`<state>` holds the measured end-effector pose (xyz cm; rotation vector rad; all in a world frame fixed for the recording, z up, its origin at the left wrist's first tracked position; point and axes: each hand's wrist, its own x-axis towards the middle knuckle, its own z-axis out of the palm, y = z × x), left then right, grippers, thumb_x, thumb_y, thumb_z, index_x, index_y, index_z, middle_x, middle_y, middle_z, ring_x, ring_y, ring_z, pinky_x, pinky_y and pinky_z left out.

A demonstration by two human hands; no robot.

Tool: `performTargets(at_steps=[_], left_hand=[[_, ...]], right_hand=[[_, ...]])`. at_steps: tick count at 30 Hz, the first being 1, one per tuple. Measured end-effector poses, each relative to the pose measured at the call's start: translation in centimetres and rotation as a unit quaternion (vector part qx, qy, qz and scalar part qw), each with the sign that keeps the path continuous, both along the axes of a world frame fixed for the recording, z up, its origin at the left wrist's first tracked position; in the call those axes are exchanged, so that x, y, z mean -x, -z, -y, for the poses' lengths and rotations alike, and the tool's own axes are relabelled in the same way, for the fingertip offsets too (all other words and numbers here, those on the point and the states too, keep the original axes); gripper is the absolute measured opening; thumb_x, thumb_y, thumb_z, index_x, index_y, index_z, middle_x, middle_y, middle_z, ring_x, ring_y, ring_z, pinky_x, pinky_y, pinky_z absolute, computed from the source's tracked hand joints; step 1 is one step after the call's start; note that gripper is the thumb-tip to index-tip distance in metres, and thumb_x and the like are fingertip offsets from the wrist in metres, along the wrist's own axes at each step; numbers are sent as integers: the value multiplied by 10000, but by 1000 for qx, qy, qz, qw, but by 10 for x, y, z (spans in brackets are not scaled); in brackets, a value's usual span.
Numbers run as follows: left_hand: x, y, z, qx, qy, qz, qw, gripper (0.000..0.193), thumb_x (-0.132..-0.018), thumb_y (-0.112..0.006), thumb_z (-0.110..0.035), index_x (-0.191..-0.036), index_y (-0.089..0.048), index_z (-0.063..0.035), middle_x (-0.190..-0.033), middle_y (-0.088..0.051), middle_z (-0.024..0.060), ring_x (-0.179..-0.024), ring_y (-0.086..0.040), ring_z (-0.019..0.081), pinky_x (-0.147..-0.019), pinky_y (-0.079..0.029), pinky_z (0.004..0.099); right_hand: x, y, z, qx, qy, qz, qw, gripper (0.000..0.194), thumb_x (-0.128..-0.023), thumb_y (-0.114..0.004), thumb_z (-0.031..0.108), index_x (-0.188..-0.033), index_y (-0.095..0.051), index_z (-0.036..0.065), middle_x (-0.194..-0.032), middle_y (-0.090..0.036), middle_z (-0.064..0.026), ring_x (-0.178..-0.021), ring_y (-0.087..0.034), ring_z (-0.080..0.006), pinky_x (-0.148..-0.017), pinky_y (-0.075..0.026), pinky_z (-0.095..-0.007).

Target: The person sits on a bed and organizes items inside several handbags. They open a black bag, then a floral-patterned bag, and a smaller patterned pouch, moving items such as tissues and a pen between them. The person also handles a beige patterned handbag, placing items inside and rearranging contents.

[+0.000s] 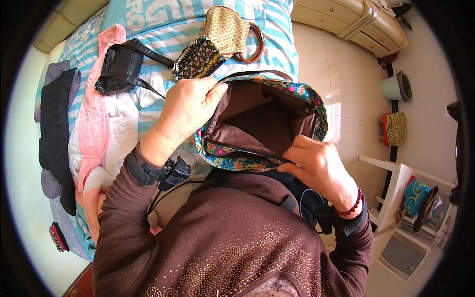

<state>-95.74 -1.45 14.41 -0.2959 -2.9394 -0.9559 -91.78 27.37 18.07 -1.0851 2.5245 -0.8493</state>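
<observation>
A floral-print fabric bag with a brown lining is held wide at its zippered mouth in front of my body. My left hand pinches its rim at the upper left, thumb over the edge. On the near right side, my right hand grips the rim by the zipper. Nothing shows on the visible part of the lining. Beyond the bag, a zigzag-patterned pouch rests against a beige patterned bag with round brown handles.
A black handbag with straps lies left on the striped bedding, near a pink and white quilt and dark folded clothing. Rightward are a drawer cabinet, a waste bin, a striped stool and a white shelf.
</observation>
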Motion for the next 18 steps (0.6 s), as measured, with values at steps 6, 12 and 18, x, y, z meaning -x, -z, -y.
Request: performTargets(at_steps=[6, 12, 18], left_hand=[[-1, -2, -2, 7, 13, -8, 1000, 281, -971, -627, -252, -843, -607, -3, -639, -540, 205, -581, -555, 391, -546, -450, 406], [-3, -27, -17, 36, 64, -255, 964, 231, -884, -701, -173, -1057, -625, -41, -863, -658, 120, -784, -655, 332, -725, -541, 417], [5, -8, -40, 23, 243, 81, 966, 259, -929, -631, -206, -944, -673, 49, -920, -668, 194, -866, -653, 376, -772, -525, 417]], right_hand=[[-9, -10, 2, -42, 16, -35, 998, 198, -776, -783, 156, -832, -622, 54, -753, -565, -76, -652, -632, -287, -583, -519, -363], [-9, -8, 10, -11, 15, -75, 997, 212, -785, -772, 147, -804, -576, 69, -715, -529, -80, -634, -618, -282, -553, -506, -354], [-2, 3, 13, 47, -4, -130, 990, 230, -769, -771, 144, -794, -556, 66, -707, -514, -79, -618, -605, -265, -541, -498, -348]])
